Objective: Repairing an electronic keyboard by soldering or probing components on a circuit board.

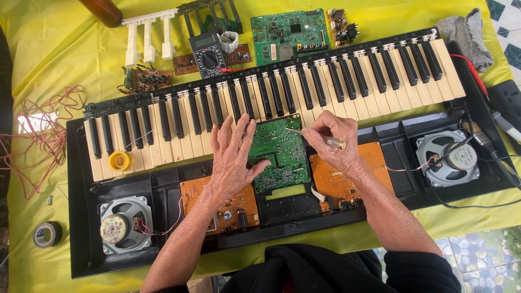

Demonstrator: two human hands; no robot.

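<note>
The left hand (232, 157) lies flat and open, pressing the green circuit board (278, 154) at the opened keyboard's (271, 97) middle. The right hand (332, 138) pinches a screwdriver (317, 137), its tip on the board's far edge.

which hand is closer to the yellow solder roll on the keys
Left. The left hand lies just right of the yellow roll; the right hand, holding a screwdriver, is farther right, past the green board.
</note>
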